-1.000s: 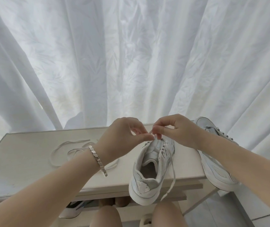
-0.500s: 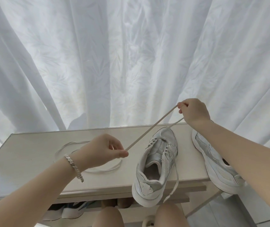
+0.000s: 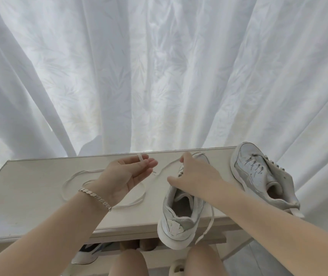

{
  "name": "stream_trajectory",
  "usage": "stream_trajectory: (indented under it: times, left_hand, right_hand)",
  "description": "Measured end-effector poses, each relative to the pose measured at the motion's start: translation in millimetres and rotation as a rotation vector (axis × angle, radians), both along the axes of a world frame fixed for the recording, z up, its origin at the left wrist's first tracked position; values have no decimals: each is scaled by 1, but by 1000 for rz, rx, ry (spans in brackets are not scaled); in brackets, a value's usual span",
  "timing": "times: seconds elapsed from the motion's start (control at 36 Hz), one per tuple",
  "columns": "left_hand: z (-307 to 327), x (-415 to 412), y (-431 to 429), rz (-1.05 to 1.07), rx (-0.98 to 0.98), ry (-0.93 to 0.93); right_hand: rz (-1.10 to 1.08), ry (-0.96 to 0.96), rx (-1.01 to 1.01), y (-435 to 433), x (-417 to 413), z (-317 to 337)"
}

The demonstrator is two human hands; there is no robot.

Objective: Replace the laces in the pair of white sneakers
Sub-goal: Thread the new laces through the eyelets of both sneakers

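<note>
Two white sneakers stand on a pale table (image 3: 29, 188). The near sneaker (image 3: 179, 222) has its heel over the front edge, and one lace end (image 3: 209, 224) hangs down its right side. My right hand (image 3: 195, 176) grips its laced front, fingers curled over the eyelets and thumb on the left side. A lace strand (image 3: 167, 166) arcs from under my right index finger toward my left hand (image 3: 131, 174). That hand is palm up with straight fingers, and a bit of lace crosses them. The second sneaker (image 3: 258, 176) lies at the table's right end.
A loose lace (image 3: 69, 180) lies in loops on the table left of my left wrist. White curtains (image 3: 159, 76) hang right behind the table. Below the tabletop is a shelf with other shoes (image 3: 87, 253). My knees (image 3: 127, 263) are in front of it.
My right hand has come down from pulling the lace taut and now grips the near sneaker's front. My left hand has stopped pinching the lace and turned palm up; the lace hangs slack.
</note>
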State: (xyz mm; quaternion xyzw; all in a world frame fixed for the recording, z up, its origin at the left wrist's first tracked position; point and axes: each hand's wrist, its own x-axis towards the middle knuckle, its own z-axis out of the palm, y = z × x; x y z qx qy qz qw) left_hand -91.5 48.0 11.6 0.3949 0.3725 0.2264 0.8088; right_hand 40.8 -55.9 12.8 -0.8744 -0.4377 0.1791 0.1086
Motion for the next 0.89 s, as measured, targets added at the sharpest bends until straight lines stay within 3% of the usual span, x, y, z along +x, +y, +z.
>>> stream_trajectory:
  times: [0.08, 0.19, 0.44, 0.56, 0.75, 0.89]
  left_hand:
    - [0, 1, -5, 21, 18, -27]
    - [-6, 2, -12, 30, 128, 74]
    - [-29, 8, -44, 111, 11, -81]
    - [-41, 15, -55, 145, -47, -66]
    - [-46, 27, -62, 152, 79, 35]
    - [-43, 37, -60, 133, 275, 82]
  right_hand:
    - [-29, 152, 102, -5, 3, -4]
    - [-82, 281, 205, -20, 8, -8]
    - [-54, 153, 238, -65, -3, -10]
    - [-102, 139, 290, -71, -7, -16]
    - [-75, -8, 473, -71, -11, -36]
    - [-73, -16, 545, -69, -9, -45]
